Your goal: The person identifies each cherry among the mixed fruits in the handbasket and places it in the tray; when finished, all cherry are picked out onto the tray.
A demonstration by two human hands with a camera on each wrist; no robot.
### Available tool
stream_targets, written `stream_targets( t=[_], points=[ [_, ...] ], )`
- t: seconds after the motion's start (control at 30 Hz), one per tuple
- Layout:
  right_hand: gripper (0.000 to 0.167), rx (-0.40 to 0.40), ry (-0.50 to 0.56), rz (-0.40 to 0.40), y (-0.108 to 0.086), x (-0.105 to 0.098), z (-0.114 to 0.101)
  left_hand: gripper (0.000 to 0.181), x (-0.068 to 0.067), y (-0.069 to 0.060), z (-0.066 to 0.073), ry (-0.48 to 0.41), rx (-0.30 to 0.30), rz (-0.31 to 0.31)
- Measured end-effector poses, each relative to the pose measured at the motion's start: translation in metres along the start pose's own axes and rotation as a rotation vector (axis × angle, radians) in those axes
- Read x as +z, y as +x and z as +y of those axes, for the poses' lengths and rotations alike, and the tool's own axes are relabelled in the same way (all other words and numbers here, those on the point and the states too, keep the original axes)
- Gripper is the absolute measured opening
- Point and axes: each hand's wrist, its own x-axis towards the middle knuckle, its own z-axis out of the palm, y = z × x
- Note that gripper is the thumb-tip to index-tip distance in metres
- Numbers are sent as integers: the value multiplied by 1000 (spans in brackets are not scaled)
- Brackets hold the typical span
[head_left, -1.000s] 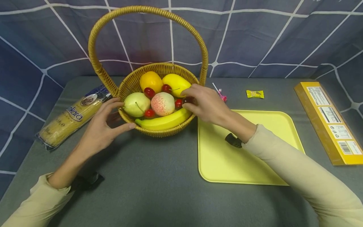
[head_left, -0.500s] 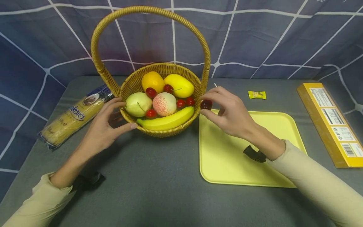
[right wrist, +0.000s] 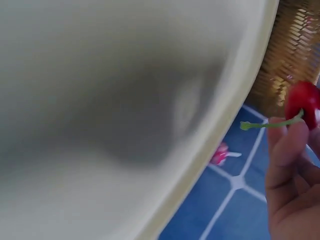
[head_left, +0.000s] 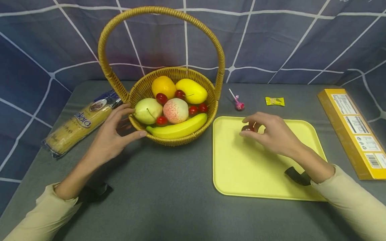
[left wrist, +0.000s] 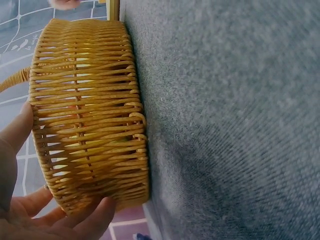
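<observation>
A wicker basket (head_left: 172, 141) with a tall arched handle holds an orange, a mango, a green pear, a peach, a banana (head_left: 178, 129) and several red cherries. My left hand (head_left: 107, 137) grips the basket's left side, thumb at the front rim and fingers farther back; in the left wrist view its fingers (left wrist: 95, 220) lie against the weave. Over the yellow tray (head_left: 241, 174), my right hand (head_left: 274, 134) pinches a dark red cherry (head_left: 248, 128). The right wrist view shows that cherry's green stem (right wrist: 272, 124) sticking out beside the fingertips.
A pasta packet (head_left: 81, 122) lies left of the basket, partly behind my left hand. Behind the tray are a pink lollipop (head_left: 239, 105) and a yellow wrapped sweet (head_left: 275, 101). An orange-yellow carton (head_left: 351, 134) lies at the right edge.
My right hand has lifted a cherry out of the basket's right side and carried it rightward over the tray. The lollipop is uncovered again. My left hand stays at the basket.
</observation>
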Motion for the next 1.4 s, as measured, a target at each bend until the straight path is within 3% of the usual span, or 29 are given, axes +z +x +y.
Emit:
stream_targets(
  t=[0.43,0.9,1.0,1.23,1.4],
  points=[
    [25,90,1,-177,-16,4,25,67,0,0,-1,-14,-3,-5],
    [26,94,-33,-229,-16,2,24,68,1,0,-2,-26,6,-13],
    [26,78,-41,-198,-14,1,21,68,1,0,-2,-30,6,-15],
    [22,-19,-63,-31,-8,-4,5,68,1,0,-2,-27,6,-17],
    [20,-78,-2,47,3,-5,-11,67,0,0,-2,-23,3,-19]
  ],
)
